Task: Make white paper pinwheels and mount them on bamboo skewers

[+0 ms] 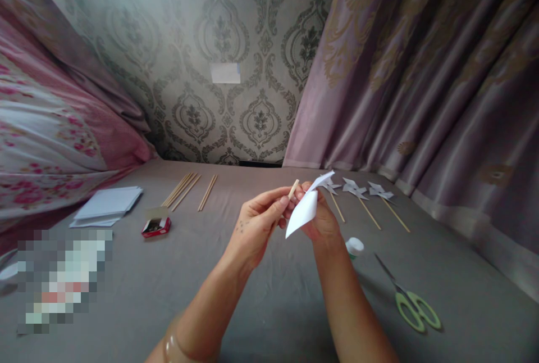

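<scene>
Above the middle of the grey cloth surface, my two hands meet. My left hand (261, 218) is closed around a thin wooden stick (293, 189), whose top end pokes up past the thumb. Against it, my right hand (322, 218) grips a white paper pinwheel (304, 214) with curled blades; the blades cover part of those fingers. Where stick and paper meet is hidden by the fingers. Just beyond my right hand lie several finished pinwheels on sticks (356, 189). A small white-capped bottle (355, 246) is beside my right forearm.
Scissors with green handles (416, 309) lie at the right. Left of my hands are loose wooden sticks (181, 190), an open small red box (156, 225) and a stack of white paper (107, 204). A blurred-out item (67, 278) lies front left. Curtains (379, 71) hang along the right.
</scene>
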Demonstrator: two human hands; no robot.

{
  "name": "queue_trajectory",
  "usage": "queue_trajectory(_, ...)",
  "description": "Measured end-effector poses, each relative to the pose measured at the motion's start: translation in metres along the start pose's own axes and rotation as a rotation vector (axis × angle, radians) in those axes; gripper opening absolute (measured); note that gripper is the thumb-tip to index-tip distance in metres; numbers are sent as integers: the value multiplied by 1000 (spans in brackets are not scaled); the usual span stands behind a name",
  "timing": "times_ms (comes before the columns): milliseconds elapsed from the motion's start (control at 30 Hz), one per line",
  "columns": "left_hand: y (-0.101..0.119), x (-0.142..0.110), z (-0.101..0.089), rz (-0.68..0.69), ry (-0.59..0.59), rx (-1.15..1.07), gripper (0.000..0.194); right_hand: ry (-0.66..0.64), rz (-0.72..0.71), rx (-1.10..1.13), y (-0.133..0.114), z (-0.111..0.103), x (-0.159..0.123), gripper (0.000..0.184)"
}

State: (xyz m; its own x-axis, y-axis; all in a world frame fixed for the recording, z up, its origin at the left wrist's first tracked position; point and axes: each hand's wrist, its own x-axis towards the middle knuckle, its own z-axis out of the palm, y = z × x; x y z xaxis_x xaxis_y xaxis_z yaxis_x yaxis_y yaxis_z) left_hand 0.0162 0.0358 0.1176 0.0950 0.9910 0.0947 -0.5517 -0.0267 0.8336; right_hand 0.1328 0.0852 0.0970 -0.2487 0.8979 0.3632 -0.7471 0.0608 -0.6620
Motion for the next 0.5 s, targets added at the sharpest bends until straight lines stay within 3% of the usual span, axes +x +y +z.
queue_trajectory(233, -1, 1, -2, 25, 3, 64, 29, -56, -64, -66, -4, 2, -1, 22)
queue_trajectory(500, 1, -1, 1, 28, 1, 31, 26, -75, -37, -47, -5, 2, -2, 18)
